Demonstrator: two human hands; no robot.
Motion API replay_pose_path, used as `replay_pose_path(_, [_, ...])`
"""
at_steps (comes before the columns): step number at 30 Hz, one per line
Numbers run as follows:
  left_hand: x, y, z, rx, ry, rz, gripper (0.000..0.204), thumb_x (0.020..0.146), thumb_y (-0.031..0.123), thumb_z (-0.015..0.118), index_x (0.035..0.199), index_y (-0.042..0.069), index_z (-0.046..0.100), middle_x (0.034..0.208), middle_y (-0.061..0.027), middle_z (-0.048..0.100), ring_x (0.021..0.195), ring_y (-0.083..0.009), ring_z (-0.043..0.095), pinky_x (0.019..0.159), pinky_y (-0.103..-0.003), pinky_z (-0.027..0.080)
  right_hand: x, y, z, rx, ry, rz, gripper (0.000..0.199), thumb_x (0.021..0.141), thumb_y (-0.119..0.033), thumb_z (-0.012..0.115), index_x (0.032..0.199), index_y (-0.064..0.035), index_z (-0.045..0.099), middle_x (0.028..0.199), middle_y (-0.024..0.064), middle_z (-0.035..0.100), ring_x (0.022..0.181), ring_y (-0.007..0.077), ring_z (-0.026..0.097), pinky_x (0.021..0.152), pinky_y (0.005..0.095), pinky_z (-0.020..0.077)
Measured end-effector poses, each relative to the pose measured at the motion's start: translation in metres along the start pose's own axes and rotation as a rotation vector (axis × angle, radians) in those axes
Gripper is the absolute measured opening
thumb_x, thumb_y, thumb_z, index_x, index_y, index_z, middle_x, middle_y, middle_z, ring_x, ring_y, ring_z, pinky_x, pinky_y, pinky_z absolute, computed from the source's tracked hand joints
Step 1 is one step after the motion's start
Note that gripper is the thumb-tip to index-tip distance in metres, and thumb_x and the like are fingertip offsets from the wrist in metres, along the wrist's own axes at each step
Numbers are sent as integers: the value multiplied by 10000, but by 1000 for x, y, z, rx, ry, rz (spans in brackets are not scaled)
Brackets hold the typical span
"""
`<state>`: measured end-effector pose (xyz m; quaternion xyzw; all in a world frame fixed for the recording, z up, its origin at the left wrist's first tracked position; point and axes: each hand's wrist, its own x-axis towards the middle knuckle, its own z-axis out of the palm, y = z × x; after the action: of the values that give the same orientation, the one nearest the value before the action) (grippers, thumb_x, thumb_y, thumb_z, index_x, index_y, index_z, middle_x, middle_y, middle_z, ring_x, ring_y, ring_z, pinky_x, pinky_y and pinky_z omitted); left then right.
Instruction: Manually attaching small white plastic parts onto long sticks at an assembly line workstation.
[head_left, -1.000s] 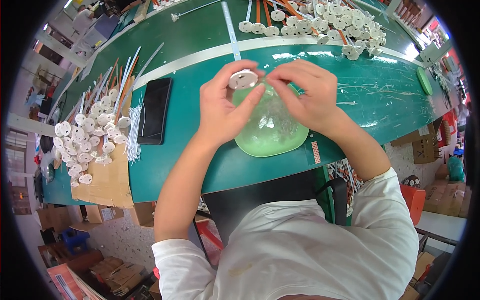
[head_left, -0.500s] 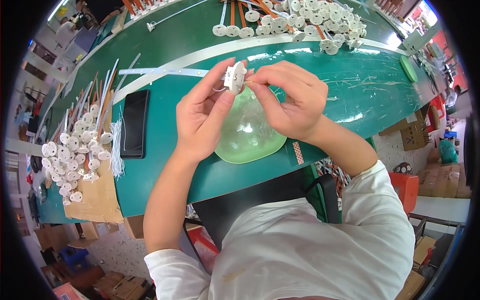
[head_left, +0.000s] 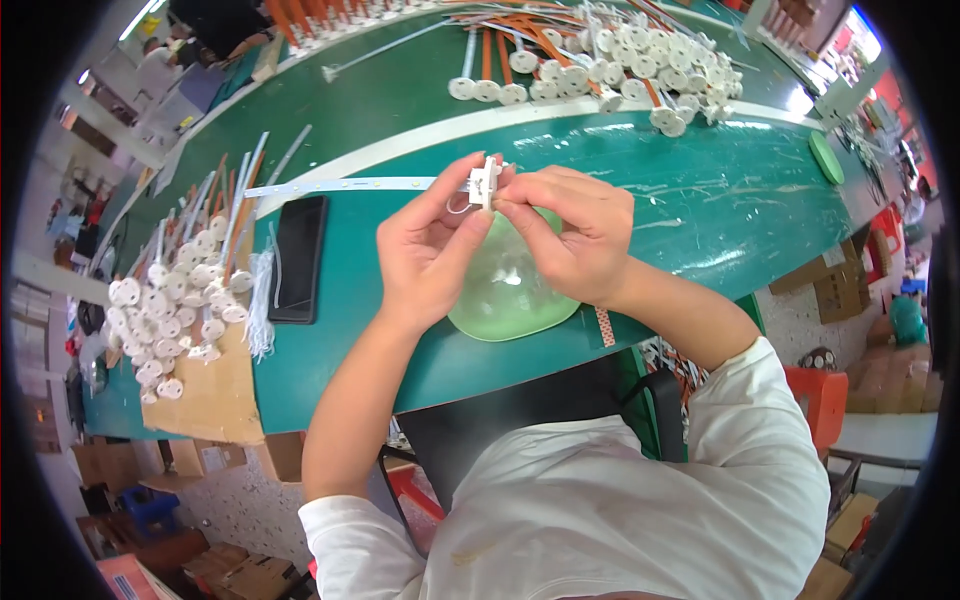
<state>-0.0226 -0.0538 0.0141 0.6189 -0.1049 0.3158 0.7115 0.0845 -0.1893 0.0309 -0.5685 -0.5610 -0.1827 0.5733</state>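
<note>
Between the thumb and fingers of my left hand (head_left: 415, 262) is a white round plastic cap (head_left: 484, 184), turned edge-on above the table. A pale LED strip (head_left: 350, 185) runs out leftward from the cap, and a thin white wire loops beside it. My right hand (head_left: 580, 235) is closed in a pinch, thumb and forefinger against the cap's right side. What its fingertips hold is too small to make out. Beneath both hands stands a translucent green bowl (head_left: 510, 300), its inside partly covered by them.
A black phone (head_left: 299, 262) and a bundle of white wires (head_left: 260, 310) lie left of the bowl. Many capped strips (head_left: 165, 310) are heaped on cardboard (head_left: 215, 395) at left. Another heap of capped strips (head_left: 650, 60) lies at the back. A green lid (head_left: 825, 158) sits far right.
The cap has turned more edge-on. My right fingertips have come closer in against its side. The whole view has shifted slightly, so the table things appear lower and further right.
</note>
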Motion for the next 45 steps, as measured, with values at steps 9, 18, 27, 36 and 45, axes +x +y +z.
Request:
replay_pose_path(9, [38, 67, -58, 358, 70, -352, 396, 1021, 102, 584, 1378, -63, 542, 1251, -173, 660, 1141, -221, 664, 999, -320, 517, 0, 17, -17, 92, 89, 235, 174, 895, 26, 708, 1069, 29, 715, 999, 104, 726, 858, 135, 691, 700, 259, 572])
replay_pose_path(18, [25, 138, -66, 194, 213, -394, 378, 1064, 164, 521, 1327, -105, 555, 1212, -197, 671, 1113, -274, 681, 1007, -350, 544, 4, 12, -12, -17, -38, -11, 129, 840, 46, 713, 962, 5, 729, 877, 111, 720, 739, 182, 673, 621, 269, 550])
replay_pose_path(27, [29, 159, -75, 562, 181, -546, 358, 1048, 200, 580, 1263, -83, 624, 1097, -123, 702, 963, -181, 707, 886, -281, 577, 0, 20, -10, -30, -48, -21, 116, 832, 30, 720, 940, -8, 740, 877, 106, 736, 736, 192, 687, 602, 275, 555])
replay_pose_path(36, [9, 119, 6, 354, 152, -527, 327, 1046, 188, 572, 1190, -88, 673, 1040, -134, 722, 909, -212, 740, 804, -282, 595, 12, -17, -24, 221, -129, 198, 98, 885, -43, 723, 974, -6, 742, 898, 80, 743, 780, 132, 699, 622, 260, 562])
replay_pose_path(45, [22, 88, 37, 378, 34, -574, 348, 1029, 162, 604, 1231, -119, 639, 1090, -170, 722, 956, -241, 738, 891, -323, 607, 22, -16, -44, 406, -301, 465, 132, 927, -88, 698, 982, 23, 743, 841, 58, 733, 728, 81, 667, 597, 237, 560])
